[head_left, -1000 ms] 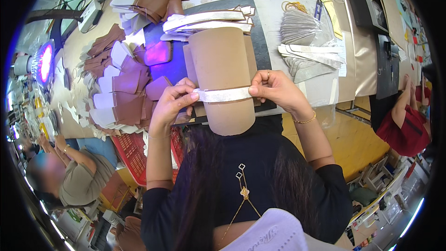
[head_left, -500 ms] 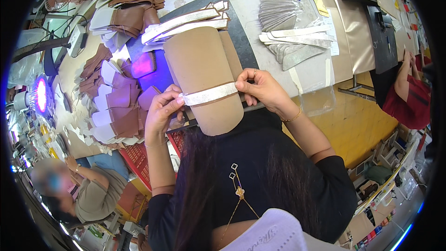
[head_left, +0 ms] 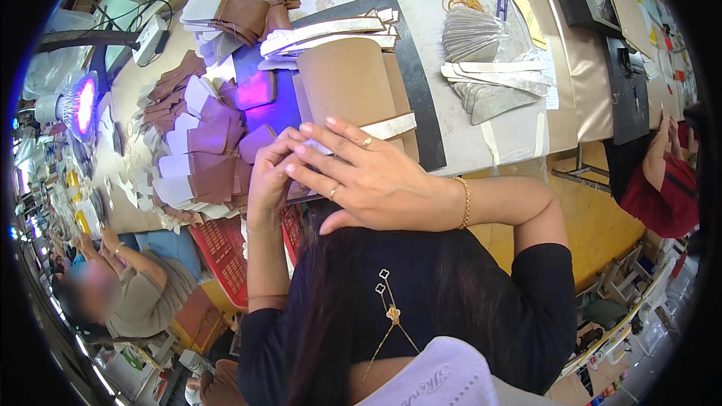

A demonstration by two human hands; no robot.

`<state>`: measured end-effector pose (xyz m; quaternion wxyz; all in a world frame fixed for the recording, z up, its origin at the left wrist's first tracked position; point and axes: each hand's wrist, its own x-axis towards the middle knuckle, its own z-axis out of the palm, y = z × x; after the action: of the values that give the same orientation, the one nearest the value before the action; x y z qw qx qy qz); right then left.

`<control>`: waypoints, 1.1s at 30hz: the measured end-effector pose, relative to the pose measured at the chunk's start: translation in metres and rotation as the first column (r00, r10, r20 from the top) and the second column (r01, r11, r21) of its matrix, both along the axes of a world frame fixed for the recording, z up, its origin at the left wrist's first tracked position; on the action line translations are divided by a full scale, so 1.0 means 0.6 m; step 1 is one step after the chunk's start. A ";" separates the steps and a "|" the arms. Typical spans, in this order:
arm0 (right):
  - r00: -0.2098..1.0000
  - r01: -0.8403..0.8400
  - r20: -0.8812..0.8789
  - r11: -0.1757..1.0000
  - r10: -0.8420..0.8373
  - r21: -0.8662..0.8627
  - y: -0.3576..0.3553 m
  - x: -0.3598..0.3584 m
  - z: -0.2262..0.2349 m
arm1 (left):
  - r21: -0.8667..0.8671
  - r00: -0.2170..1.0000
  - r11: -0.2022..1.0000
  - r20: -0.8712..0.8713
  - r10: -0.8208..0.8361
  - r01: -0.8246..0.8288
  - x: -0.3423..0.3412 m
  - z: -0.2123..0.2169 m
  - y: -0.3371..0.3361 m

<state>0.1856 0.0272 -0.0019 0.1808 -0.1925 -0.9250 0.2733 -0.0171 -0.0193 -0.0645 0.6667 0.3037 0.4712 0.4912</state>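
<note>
A tan leather-like panel [head_left: 340, 79] lies over other tan pieces in front of me. The pale end of a white strip [head_left: 395, 126] crosses the panel and shows to the right of my fingers. My right hand [head_left: 376, 180] lies open with fingers spread, over the strip and the panel's near part. At the panel's left edge my left hand [head_left: 272, 169] has its fingers bent, their tips meeting my right fingertips. What my left fingers pinch is hidden, as is the strip's left part.
White-topped strips [head_left: 331, 34] lie beyond the panel on a dark mat [head_left: 421, 98]. Brown and white pieces [head_left: 203, 146] are piled left, near a glowing purple lamp [head_left: 83, 104]. Grey pieces [head_left: 481, 90] fan out at right. A red crate [head_left: 218, 252] stands left; co-workers sit both sides.
My right hand has let go of the strip's right end and moved left, now flat across strip and panel. My left hand stays by the left edge. The view has shifted slightly.
</note>
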 end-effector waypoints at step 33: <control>0.617 0.586 0.305 0.682 -0.726 0.438 0.141 0.308 -0.112 | 0.130 0.932 0.964 -0.313 -0.181 0.231 -0.023 0.120 0.186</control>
<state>0.3705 0.1118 -0.0692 0.0733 -0.5498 -0.8320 -0.0075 -0.0307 0.0922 0.0074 0.6086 0.4759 0.4896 0.4041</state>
